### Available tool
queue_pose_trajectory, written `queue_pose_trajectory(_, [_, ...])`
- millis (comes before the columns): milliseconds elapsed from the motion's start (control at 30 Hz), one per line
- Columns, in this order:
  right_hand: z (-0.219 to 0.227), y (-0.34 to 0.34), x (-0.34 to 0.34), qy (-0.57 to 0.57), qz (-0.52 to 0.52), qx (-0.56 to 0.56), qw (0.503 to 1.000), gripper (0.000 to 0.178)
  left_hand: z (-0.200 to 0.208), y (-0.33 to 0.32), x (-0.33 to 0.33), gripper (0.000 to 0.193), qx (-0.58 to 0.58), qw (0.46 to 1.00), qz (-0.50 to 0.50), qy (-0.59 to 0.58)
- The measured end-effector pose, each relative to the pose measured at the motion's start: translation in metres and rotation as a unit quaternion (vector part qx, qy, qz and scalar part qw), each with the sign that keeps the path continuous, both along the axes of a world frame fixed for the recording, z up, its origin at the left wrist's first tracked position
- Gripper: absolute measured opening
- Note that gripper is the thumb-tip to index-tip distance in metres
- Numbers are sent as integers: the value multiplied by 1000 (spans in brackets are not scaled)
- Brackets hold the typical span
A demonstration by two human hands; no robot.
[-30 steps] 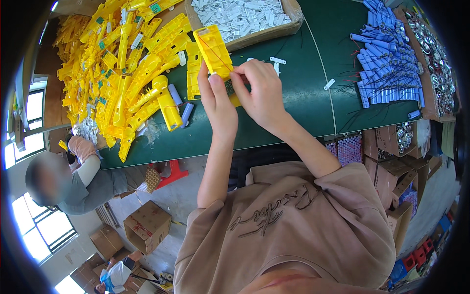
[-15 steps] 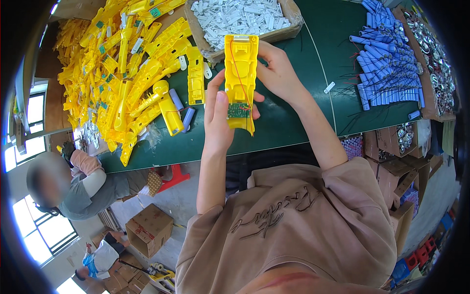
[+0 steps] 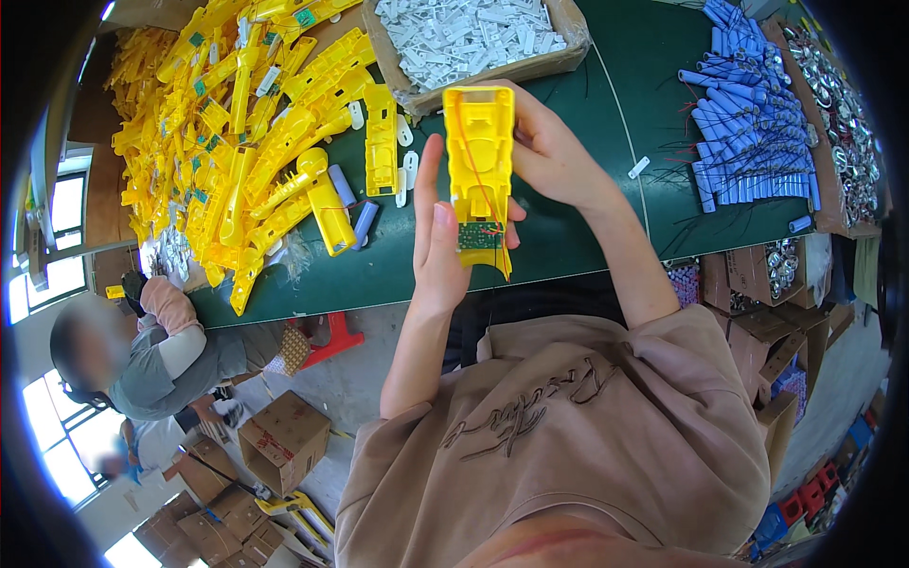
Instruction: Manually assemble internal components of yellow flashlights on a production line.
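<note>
Both hands hold a yellow plastic housing half (image 3: 479, 156) upright above the near part of the table, its hollow ribbed side facing me. A small green circuit board (image 3: 480, 236) sits near its lower end, and thin red wires run up from it along the inside. My left hand (image 3: 443, 248) grips the lower part, thumb on the left edge, index finger raised off it, other fingertips showing past the right edge. My right hand (image 3: 554, 156) holds the upper right edge; its fingertips are hidden behind the housing.
On the green table (image 3: 625, 95) lie a heap of yellow housings (image 3: 227, 142), several loose white pieces (image 3: 410, 168) and two blue cylinders (image 3: 365, 225). A carton of white parts (image 3: 559, 66) stands behind, many wired blue cylinders (image 3: 748, 123) at right. A co-worker (image 3: 161, 369) sits at left.
The housing and both hands have moved slightly right and toward me. My left index finger has lifted off the housing. A pale strip at the housing's top end no longer shows.
</note>
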State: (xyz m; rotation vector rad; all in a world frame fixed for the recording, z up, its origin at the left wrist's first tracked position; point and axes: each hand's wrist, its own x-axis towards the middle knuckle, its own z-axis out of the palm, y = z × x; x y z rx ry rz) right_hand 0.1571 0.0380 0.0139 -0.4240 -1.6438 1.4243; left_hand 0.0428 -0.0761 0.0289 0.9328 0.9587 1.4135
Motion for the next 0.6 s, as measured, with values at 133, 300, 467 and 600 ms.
queue_pose_trajectory(133, [4, -2, 17, 68, 146, -127, 979, 53, -6, 2, -6, 70, 2, 1000, 2, 14])
queue_pose_trajectory(300, [2, -13, 9, 67, 111, -134, 982, 60, -11, 3, -4, 68, 15, 999, 28, 34])
queue_pose_trajectory(467, [0, -12, 4, -4, -16, -22, 1000, 46, -15, -2, -4, 58, 5, 999, 14, 48])
queue_pose_trajectory(600, [-6, -18, 14, -3, -64, -82, 995, 28, -16, 5, -13, 47, 32, 991, 79, 103])
